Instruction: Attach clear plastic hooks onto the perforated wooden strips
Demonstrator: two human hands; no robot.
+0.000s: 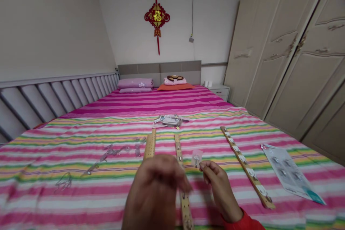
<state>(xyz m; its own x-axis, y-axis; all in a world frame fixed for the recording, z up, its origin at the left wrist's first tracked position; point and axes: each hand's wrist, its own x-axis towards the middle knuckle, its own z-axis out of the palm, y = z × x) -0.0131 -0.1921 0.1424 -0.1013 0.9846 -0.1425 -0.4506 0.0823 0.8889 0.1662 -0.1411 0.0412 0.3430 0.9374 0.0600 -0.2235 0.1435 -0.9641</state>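
My right hand [219, 188] pinches a small clear hook piece [197, 158] between fingertips above the striped bed cover. My left hand [156, 190] is blurred by motion, its fingers curled close in front of a wooden strip [181, 172] that runs toward me. What the left hand holds, if anything, is hidden. A second wooden strip [150, 145] lies just left of it. A third strip [246, 167] carrying several white hooks lies to the right.
Loose clear hooks [118, 150] are scattered on the cover at the left. An opened plastic bag [169, 120] lies further up the bed, and a printed sheet [289, 174] at the right. Pillows [134, 84] sit at the headboard; wardrobes [293, 54] line the right side.
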